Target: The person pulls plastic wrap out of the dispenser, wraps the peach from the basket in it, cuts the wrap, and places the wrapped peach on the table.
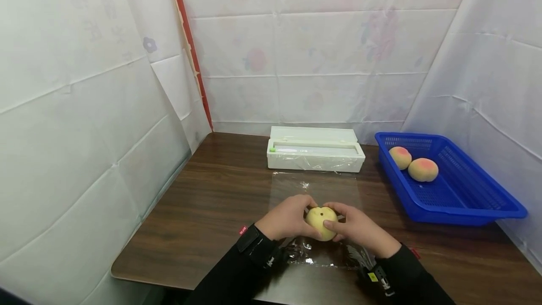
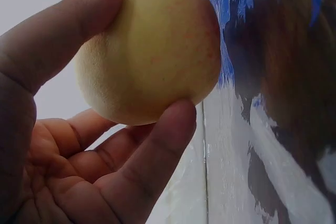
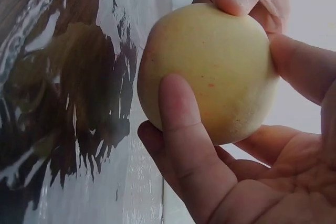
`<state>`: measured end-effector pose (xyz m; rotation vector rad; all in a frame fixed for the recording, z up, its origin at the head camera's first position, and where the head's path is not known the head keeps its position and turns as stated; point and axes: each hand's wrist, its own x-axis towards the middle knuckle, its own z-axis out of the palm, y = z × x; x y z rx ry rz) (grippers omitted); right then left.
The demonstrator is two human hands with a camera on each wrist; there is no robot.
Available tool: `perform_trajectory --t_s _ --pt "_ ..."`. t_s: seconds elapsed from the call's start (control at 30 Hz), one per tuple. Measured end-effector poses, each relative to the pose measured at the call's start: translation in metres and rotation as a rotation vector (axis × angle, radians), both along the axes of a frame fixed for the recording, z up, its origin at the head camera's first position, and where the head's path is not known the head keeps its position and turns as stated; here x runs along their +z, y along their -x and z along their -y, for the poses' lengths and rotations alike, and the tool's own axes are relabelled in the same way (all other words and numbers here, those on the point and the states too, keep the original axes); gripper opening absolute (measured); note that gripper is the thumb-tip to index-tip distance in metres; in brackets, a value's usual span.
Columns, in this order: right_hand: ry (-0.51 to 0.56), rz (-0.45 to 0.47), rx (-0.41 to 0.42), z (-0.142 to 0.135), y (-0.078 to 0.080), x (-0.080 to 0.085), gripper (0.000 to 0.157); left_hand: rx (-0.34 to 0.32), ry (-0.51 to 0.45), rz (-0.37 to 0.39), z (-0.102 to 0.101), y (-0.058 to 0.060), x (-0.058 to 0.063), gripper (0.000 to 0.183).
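A pale yellow peach [image 1: 320,223] is held between both hands, its stem end turned up in the head view. My left hand [image 1: 292,218] grips its left side with thumb and fingertips, and my right hand [image 1: 360,229] grips its right side the same way. In the left wrist view the peach [image 2: 152,45] shows a faint red blush at one edge. The right wrist view has the peach [image 3: 210,72] apart from the shiny surface beside it. Under the hands, a sheet of clear plastic wrap [image 1: 313,185] lies spread on the table.
A white cling-film box [image 1: 315,161] with its lid raised stands behind the wrap. To the right, a blue plastic basket [image 1: 466,187] holds two pink-topped peaches [image 1: 423,170]. The brown wooden table [image 1: 203,201] meets white sheeted walls [image 1: 330,60] at the back.
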<state>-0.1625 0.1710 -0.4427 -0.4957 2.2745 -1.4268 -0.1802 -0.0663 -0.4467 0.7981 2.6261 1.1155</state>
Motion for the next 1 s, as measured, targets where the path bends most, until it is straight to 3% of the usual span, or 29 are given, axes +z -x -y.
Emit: perform_trajectory --t_s 0.57,1.0 --pt "-0.060 0.005 0.012 0.000 -0.015 0.001 0.065 -0.097 0.031 0.082 0.003 -0.008 -0.001 0.059" --pt "-0.143 -0.081 0.028 0.000 -0.013 -0.002 0.061 -0.097 0.030 0.136 0.000 -0.011 -0.001 0.064"
